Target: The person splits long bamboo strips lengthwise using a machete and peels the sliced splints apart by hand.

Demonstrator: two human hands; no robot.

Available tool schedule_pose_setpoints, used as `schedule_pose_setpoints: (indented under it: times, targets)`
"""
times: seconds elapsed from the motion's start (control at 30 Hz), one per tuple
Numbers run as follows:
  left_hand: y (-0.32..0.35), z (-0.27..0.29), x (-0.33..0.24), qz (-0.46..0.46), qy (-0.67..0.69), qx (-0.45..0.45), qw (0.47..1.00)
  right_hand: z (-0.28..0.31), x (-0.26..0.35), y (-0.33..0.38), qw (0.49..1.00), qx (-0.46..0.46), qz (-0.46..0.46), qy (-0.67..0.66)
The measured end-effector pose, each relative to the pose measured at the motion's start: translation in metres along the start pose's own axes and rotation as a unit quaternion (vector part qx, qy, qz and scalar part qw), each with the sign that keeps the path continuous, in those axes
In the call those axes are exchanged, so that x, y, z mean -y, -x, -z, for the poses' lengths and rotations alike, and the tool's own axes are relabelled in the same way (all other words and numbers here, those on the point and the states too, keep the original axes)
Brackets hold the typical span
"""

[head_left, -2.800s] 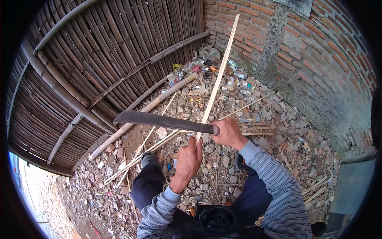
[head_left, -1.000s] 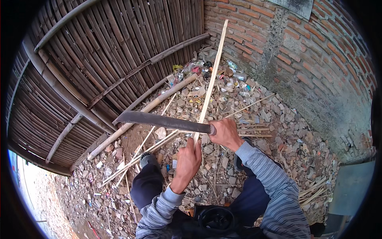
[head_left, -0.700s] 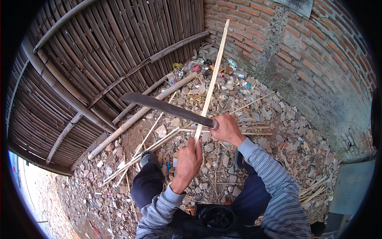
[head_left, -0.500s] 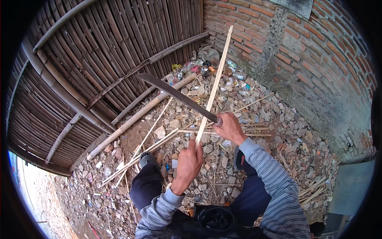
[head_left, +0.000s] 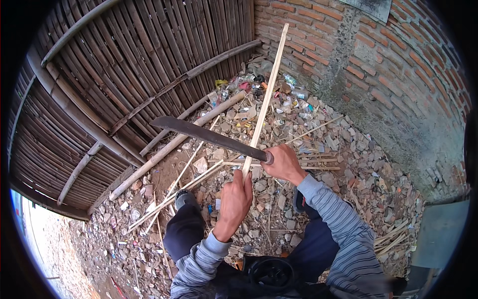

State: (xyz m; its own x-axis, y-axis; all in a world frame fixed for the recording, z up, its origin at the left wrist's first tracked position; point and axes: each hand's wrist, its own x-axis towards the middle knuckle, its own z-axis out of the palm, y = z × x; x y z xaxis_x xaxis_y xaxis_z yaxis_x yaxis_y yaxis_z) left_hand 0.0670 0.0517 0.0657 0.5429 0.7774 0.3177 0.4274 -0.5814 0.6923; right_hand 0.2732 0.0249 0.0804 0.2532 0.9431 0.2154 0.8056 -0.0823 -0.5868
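Slat fence point(head_left: 164, 60) and brick wall point(head_left: 388, 74) around rubble ground point(head_left: 323, 209). Thin loose strips point(head_left: 199, 179) strewn about, a bundle point(head_left: 391, 239) at far right — likely cut already. Pale strip point(head_left: 269, 94), 1 long piece, slants up and away at centre. Big knife point(head_left: 209, 135) crosses it low down. Right hand point(head_left: 285, 163) wrapped round the knife handle; left hand point(head_left: 234, 202) pinching the strip's near end. Shaping looks under way, unfinished — how much paring is left, cannot tell.
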Motion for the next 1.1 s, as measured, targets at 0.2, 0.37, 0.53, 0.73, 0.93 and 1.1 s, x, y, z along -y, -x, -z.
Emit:
schedule_pose_setpoints:
  times: [0.2,0.37,0.53,0.73,0.93,1.1]
  targets:
    - [-0.001,0.0,0.001,0.0,0.017,0.0,1.0,-0.014,0.001,0.011,0.999,0.019,0.047,0.015]
    - [0.005,0.003,0.001,0.0,0.006,0.001,1.0,-0.007,-0.011,-0.005,1.0,-0.01,0.001,0.006]
    - [0.005,0.0,-0.001,0.008,0.012,0.019,1.0,0.001,-0.023,-0.012,0.998,-0.038,-0.045,-0.011]
    - [0.003,-0.001,0.002,-0.002,0.016,0.015,1.0,-0.006,-0.011,0.005,1.0,0.015,0.016,-0.012]
    - [0.003,0.001,-0.006,-0.003,0.016,0.02,1.0,0.017,-0.032,-0.017,0.999,-0.015,-0.042,-0.005]
    - [0.006,0.0,-0.004,-0.005,0.006,0.007,1.0,0.008,-0.029,-0.011,0.998,-0.043,-0.041,-0.014]
